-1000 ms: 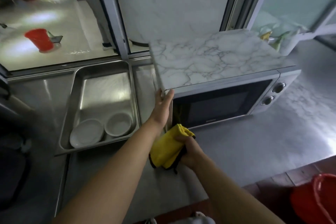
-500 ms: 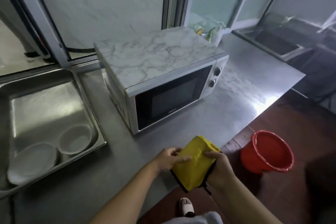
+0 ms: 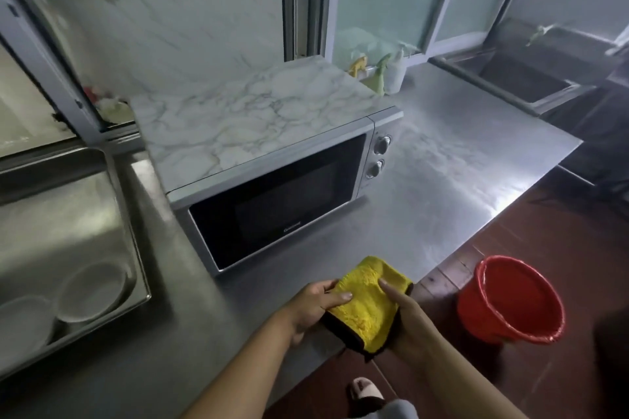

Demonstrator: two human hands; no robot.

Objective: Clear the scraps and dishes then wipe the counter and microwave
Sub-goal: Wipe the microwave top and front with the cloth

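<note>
Cloth [image 3: 369, 299], yellow, folded, held over the counter's [image 3: 442, 201] front edge: my left hand [image 3: 311, 304] pinches its left side, thumb on top; my right hand [image 3: 403, 313] grips its right side, fingers curled round. Microwave [image 3: 272, 160] door closed. Two white dishes [image 3: 61, 299] sit in the steel tray [image 3: 136, 248] at left. No scraps visible on the counter. Judgement: clearing appears done; wiping progress cannot be read from the surfaces. Red bucket [image 3: 510, 299] stands on the floor.

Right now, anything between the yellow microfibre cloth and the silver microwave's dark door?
Nothing: head view shows only bare steel counter between the yellow microfibre cloth and the silver microwave.
</note>
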